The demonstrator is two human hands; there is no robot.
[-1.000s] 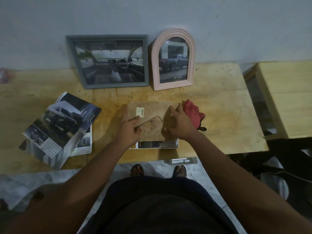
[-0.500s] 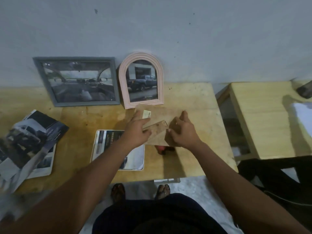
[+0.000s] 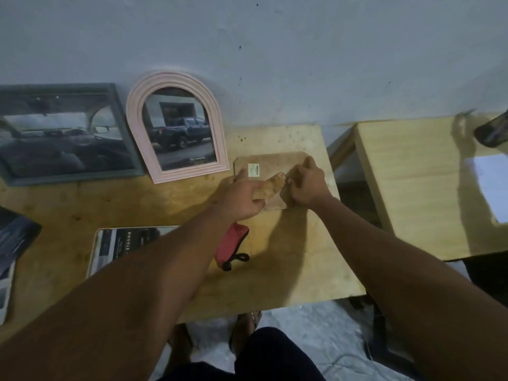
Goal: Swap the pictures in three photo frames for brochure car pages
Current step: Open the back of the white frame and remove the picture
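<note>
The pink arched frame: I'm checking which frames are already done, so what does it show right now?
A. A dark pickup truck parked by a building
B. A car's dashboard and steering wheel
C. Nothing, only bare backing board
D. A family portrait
A. The pink arched frame, leaning against the wall, shows a dark pickup truck in side view before a building; the dashboard view sits in the grey frame beside it.

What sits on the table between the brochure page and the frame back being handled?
Head view: a red pouch lies between brochure page and frame back.
</note>
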